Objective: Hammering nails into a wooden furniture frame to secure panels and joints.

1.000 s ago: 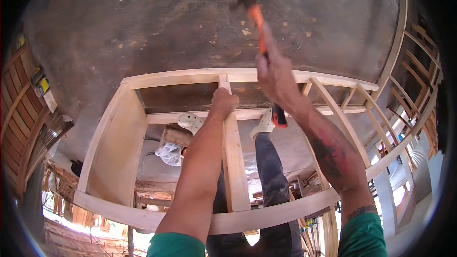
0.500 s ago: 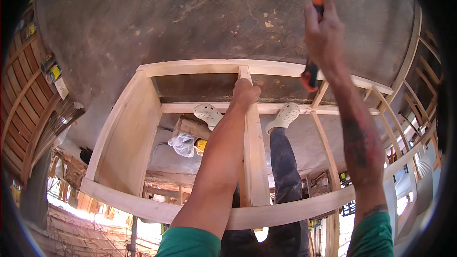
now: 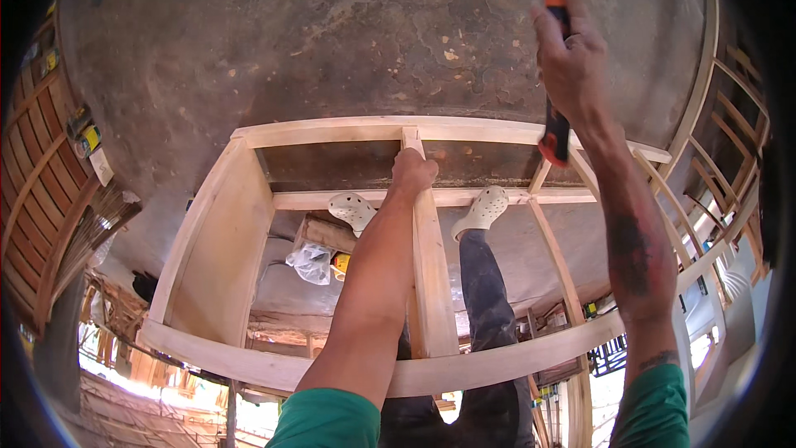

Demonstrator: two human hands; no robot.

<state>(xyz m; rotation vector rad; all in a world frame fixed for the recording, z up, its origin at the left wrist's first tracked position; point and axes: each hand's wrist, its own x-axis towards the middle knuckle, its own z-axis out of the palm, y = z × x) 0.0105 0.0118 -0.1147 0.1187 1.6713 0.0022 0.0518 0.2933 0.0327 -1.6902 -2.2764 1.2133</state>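
My left hand [image 3: 414,172] is closed round the far end of the middle board [image 3: 433,282], just below the far rail of a pale wooden frame [image 3: 332,129]. The board runs from the far rail to the curved near rail [image 3: 506,367]. My right hand [image 3: 572,66] is raised above the frame's far right side, its fingers wrapped round an orange-and-black handled tool [image 3: 556,134]. The handle's red-tipped butt hangs below the hand. The tool's upper end is blurred and cut off by the top edge, so its kind cannot be told.
A plywood panel [image 3: 217,241] closes the frame's left end. Through the openings show my pale clogs [image 3: 484,210], a plastic bag [image 3: 310,263] and a wooden block [image 3: 325,234]. Slatted wooden pieces [image 3: 41,166] stand at left, more wooden framing [image 3: 736,137] at right. Dark stained floor lies beyond.
The tool's butt has swung slightly down and to the right, leaving the handle more upright. The whole view has shifted a little. My left hand keeps its grip on the board.
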